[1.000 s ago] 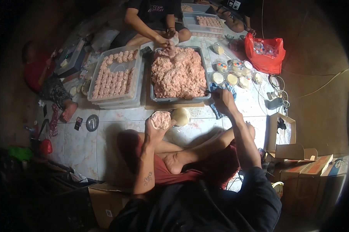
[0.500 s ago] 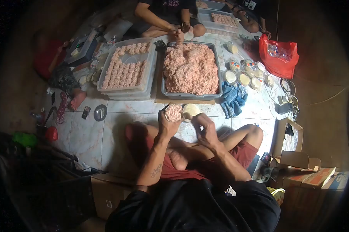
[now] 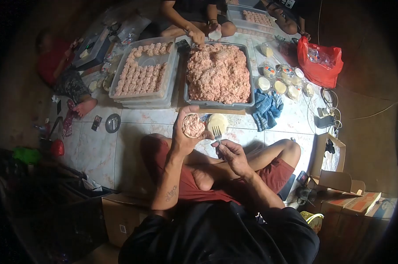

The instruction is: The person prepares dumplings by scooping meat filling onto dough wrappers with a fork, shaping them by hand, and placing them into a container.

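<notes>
Nearest to the camera, the person sits with crossed legs in red shorts (image 3: 278, 176), on the near side of the grey tub (image 3: 221, 105). The left hand (image 3: 183, 136) holds the filled wrapper (image 3: 193, 125), a round thin piece with pink mixture on it; its fingers are curved around the edge, with the thumb apart on the other side. The right hand (image 3: 232, 155) pinches the handle of a fork (image 3: 217, 132) between thumb and fingers, and the tines point toward the tub. They appear over the near edge of the stack of pale rounds (image 3: 218, 122); I cannot tell if they touch it. This stack is just before the near side of the tub.

The tub is heaped with pink mixture (image 3: 217, 75) and has cardboard (image 3: 212, 111) beneath. To its left is a clear container (image 3: 141, 72) with rows of pink pieces. To its right are a crumpled blue cloth (image 3: 267, 111), then packets of pale rounds (image 3: 280, 87), and farther a red bag (image 3: 322, 68).

At the far side of the tub, a co-worker has one hand (image 3: 196, 38) at the mixture and a pale round (image 3: 214, 34) in the other.
</notes>
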Demonstrator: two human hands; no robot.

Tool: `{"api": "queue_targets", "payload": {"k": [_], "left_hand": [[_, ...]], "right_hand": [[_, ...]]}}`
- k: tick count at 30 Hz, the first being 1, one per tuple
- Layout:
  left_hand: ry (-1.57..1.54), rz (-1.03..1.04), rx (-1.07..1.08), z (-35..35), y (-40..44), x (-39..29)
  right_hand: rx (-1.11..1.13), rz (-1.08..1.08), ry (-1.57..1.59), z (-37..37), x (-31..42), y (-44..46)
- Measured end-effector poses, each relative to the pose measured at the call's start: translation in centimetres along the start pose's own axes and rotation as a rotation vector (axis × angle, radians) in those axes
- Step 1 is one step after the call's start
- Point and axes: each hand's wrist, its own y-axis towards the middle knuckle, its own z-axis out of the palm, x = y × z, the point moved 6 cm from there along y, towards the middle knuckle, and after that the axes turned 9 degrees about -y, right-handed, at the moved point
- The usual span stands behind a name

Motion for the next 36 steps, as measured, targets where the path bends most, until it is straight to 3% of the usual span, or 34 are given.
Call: {"api": "queue_targets", "payload": {"k": [2, 4, 6, 7, 8, 10, 13, 16, 18, 19, 21, 22, 24, 25, 28, 29, 30, 32, 34, 36], "left_hand": [[-0.102, 0.037, -0.063, -0.4, -0.4, 1.9], [0.093, 0.067, 0.070, 0.5, -0.9, 3.9], [0.204, 0.100, 0.015, 0.3, -1.1, 3.9], [0.225, 0.070, -0.044, 0.1, -0.8, 3.0], [0.246, 0.038, -0.102, -0.1, -0.6, 2.1], [0.222, -0.031, 0.164, -1.1, -0.2, 1.2], [0.155, -0.058, 0.062, -1.3, -0.3, 0.9], [0.095, -0.015, 0.071, -0.4, -0.1, 0.4], [-0.051, -0.172, 0.147, 0.1, -0.5, 2.5], [0.091, 0.019, 0.253, 1.2, -0.4, 1.9], [0.365, 0.031, 0.074, 1.4, -0.4, 3.4], [0.443, 0.013, -0.060, 1.1, -0.1, 3.5], [0.133, -0.077, 0.123, -0.3, -0.2, 1.6], [-0.076, -0.162, 0.138, -0.6, -0.5, 0.5], [-0.131, -0.046, 0.076, -0.9, 0.0, 0.5], [-0.234, -0.120, 0.054, -0.8, -0.1, 2.6], [-0.217, -0.196, 0.095, 0.0, -0.5, 3.2], [0.410, 0.130, 0.145, 1.9, -0.7, 2.9], [0.453, 0.097, 0.079, 1.6, -0.6, 3.6], [0.260, 0.068, -0.015, -0.2, 0.1, 3.4]], "right_hand": [[-0.039, -0.136, -0.116, 0.7, 1.0, 0.6], [-0.100, -0.208, -0.222, 0.7, 1.8, 1.3], [-0.267, -0.451, -0.831, 0.5, 4.7, 0.8], [-0.286, -0.410, -0.831, 0.1, 5.1, 0.5], [-0.329, -0.504, -0.775, -1.0, 4.1, 0.3], [-0.321, -0.264, -0.481, -2.1, 3.0, -0.5], [-0.109, -0.073, -0.377, -1.7, 1.6, -0.9], [0.026, -0.041, -0.138, -0.6, -0.2, -0.9], [0.006, -0.093, -0.130, 0.2, -0.8, -0.2], [-0.125, -0.272, -0.325, 0.3, -0.3, 0.4], [-0.349, -0.574, -0.659, 1.2, 3.5, -0.3], [-0.346, -0.574, -0.659, 0.9, 3.7, -0.7], [-0.296, -0.210, -0.441, -1.3, 1.8, -0.9], [-0.242, -0.176, -0.450, -1.4, 1.9, -1.4], [-0.144, -0.129, -0.338, -0.5, 0.8, -1.8], [-0.146, -0.221, -0.350, 0.2, 1.0, -1.4], [-0.153, -0.314, -0.444, 0.8, 1.6, -0.9], [-0.397, -0.690, -0.645, 1.9, 2.7, 0.0], [-0.417, -0.561, -0.776, 1.7, 3.6, -0.3], [-0.349, -0.417, -1.012, 1.1, 5.5, -1.0]]}}
